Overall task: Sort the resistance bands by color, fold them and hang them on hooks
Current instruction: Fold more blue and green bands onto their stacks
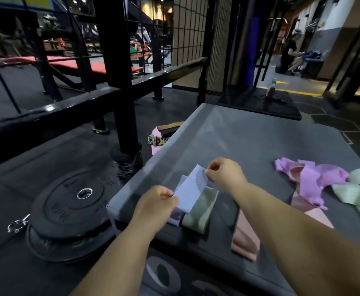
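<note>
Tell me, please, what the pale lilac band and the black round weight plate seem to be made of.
Pale lilac band: thin matte sheet, probably latex; it creases flat. Black round weight plate: likely matte rubber, moulded lettering, shiny metal centre ring.

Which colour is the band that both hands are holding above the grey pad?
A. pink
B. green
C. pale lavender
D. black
C: the left hand and the right hand each pinch an end of the pale lavender band, while the folded green band and the folded pink band lie untouched on the pad.
</note>
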